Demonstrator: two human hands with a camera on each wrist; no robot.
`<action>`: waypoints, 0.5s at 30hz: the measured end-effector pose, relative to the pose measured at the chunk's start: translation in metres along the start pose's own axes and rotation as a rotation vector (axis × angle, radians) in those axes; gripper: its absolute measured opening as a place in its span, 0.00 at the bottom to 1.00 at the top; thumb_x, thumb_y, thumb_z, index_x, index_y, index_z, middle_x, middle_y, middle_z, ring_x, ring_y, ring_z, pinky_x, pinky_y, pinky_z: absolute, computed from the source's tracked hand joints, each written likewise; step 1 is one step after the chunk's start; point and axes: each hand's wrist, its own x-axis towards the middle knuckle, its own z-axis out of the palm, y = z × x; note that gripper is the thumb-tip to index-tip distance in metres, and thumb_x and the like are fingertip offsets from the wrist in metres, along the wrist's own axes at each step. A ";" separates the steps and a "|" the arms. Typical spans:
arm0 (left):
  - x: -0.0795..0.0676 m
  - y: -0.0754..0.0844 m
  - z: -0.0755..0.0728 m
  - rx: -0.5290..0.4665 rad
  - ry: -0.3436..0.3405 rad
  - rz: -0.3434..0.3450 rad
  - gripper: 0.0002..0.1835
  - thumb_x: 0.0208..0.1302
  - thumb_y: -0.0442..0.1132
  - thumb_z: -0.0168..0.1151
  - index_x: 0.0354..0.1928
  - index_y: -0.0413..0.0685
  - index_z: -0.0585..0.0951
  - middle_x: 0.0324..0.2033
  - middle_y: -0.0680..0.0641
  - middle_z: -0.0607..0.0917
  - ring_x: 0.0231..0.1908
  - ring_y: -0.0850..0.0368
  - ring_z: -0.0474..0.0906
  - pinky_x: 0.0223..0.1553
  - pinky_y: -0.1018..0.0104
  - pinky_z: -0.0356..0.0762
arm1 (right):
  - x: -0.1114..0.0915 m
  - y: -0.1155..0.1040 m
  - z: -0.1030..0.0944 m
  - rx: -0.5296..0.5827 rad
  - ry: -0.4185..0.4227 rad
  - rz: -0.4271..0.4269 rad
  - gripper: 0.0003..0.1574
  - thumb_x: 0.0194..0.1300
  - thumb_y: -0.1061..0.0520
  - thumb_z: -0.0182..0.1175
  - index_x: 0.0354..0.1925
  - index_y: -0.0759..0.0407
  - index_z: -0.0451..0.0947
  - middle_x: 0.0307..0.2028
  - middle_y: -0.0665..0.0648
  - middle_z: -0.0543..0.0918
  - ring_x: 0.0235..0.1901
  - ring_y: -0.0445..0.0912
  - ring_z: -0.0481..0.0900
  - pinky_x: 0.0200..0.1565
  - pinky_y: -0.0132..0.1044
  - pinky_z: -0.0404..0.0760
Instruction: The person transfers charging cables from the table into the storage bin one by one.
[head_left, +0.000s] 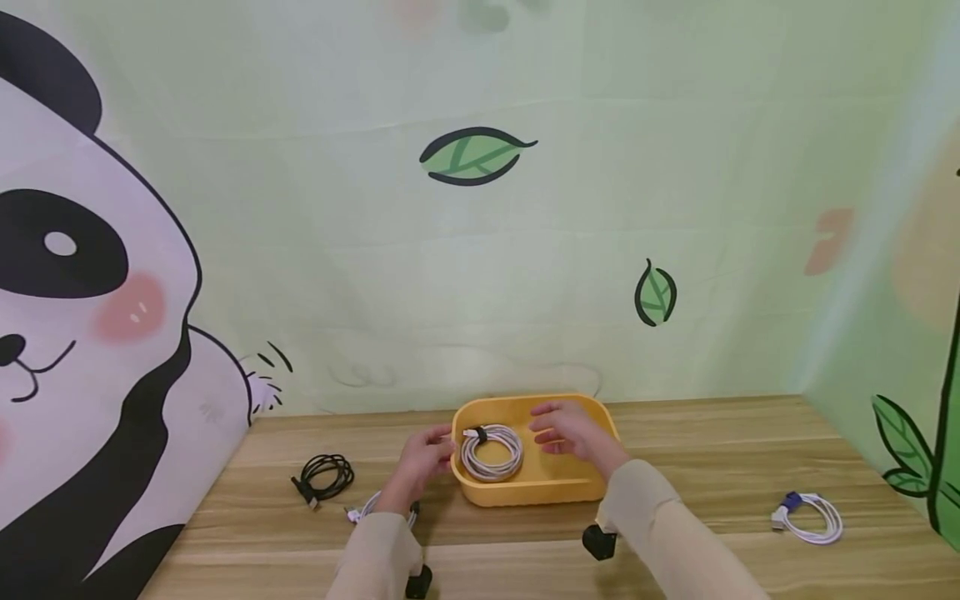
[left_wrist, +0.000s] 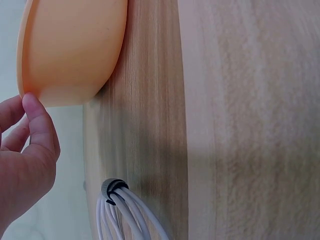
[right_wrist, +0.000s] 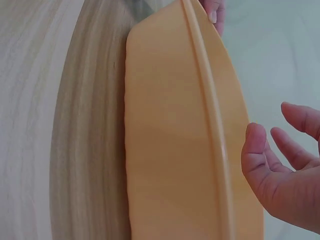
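Observation:
A yellow plastic basket stands on the table near the back wall. Inside its left part lies a coiled whitish cable tied with a black strap. At the basket's left end my left hand pinches the rim, thumb and fingertips meeting the edge in the left wrist view. Over the basket's right half hovers my right hand, fingers spread and loosely bent, with nothing in them. A second white cable with a dark strap lies below my left hand, partly hidden by the forearm in the head view.
To the left on the wooden table is a coiled black cable. Far to the right lies a white cable with a blue strap. A printed cloth backdrop rises behind the table.

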 end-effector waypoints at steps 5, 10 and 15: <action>-0.001 0.001 0.000 0.005 -0.002 0.007 0.20 0.58 0.27 0.50 0.54 0.29 0.68 0.34 0.44 0.75 0.25 0.64 0.71 0.25 0.74 0.73 | -0.004 -0.006 -0.004 -0.042 -0.019 -0.004 0.24 0.57 0.61 0.56 0.53 0.65 0.67 0.39 0.60 0.77 0.31 0.47 0.77 0.36 0.38 0.78; -0.001 0.001 0.000 0.000 -0.004 0.010 0.20 0.58 0.27 0.50 0.54 0.29 0.68 0.33 0.45 0.75 0.25 0.63 0.71 0.25 0.74 0.73 | -0.008 -0.011 -0.010 -0.069 -0.036 -0.015 0.25 0.56 0.61 0.56 0.53 0.65 0.67 0.36 0.58 0.77 0.28 0.45 0.76 0.31 0.34 0.78; -0.001 0.001 0.000 -0.002 -0.007 0.008 0.20 0.58 0.26 0.50 0.54 0.29 0.68 0.33 0.44 0.75 0.25 0.63 0.71 0.24 0.75 0.73 | -0.014 -0.017 -0.016 -0.084 -0.042 -0.030 0.23 0.56 0.62 0.56 0.52 0.64 0.68 0.34 0.56 0.76 0.28 0.46 0.76 0.29 0.33 0.78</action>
